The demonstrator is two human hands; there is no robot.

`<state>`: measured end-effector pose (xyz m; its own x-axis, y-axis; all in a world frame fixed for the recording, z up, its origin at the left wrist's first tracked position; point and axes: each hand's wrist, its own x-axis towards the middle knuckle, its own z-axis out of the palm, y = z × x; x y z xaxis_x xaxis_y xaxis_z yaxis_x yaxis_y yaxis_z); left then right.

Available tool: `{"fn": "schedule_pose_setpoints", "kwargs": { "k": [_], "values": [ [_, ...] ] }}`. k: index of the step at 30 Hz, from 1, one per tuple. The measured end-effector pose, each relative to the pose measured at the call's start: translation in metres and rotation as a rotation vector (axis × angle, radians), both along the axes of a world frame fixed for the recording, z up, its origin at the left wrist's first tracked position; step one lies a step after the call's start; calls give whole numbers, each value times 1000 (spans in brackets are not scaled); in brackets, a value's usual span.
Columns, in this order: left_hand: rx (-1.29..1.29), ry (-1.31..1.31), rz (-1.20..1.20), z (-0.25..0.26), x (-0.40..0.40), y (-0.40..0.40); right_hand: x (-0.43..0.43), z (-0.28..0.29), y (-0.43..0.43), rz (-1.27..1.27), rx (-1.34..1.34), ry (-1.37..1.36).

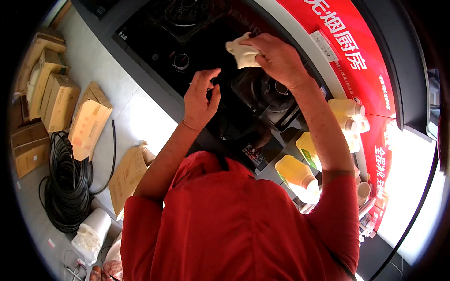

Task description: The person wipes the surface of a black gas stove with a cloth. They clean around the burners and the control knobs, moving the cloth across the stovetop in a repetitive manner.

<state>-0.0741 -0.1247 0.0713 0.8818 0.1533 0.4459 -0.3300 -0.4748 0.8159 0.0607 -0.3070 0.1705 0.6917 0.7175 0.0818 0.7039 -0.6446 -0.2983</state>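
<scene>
My right hand (277, 56) is closed around a folded cream cloth (244, 52), which it holds over the black glass gas cooktop (225, 105). Right below the cloth is a burner (277, 87) with a dark pan support. My left hand (202, 96) hovers near the cooktop's front edge, its fingers curled and its thumb apart. I see nothing held in it. A round control knob (181, 61) lies beyond the left hand, a little to its left. At the cooktop's far left sits a second burner (182, 14).
Jugs of yellow liquid (297, 172) stand right of the cooktop, near my right arm. A red printed backboard (351, 45) runs behind. On the floor at left are cardboard boxes (59, 102), a coil of black hose (70, 189) and a white bucket (96, 223).
</scene>
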Motion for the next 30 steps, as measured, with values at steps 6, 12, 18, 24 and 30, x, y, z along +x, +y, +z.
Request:
{"fn": "schedule_pose_setpoints", "kwargs": {
  "k": [6, 12, 18, 24, 30],
  "values": [
    [49, 16, -33, 6, -5, -5, -32, -35, 19, 108, -166, 175],
    [23, 221, -311, 14, -28, -7, -54, -16, -3, 289, -320, 251],
    [-15, 210, -240, 14, -31, -9, -55, -17, -4, 195, -66, 126],
    [33, 326, -373, 7, -41, -6, -66, -12, -22, 238, -182, 200],
    [-190, 336, -377, 6, -43, -16, -87, 10, -36, 171, -88, 98]
  ]
}}
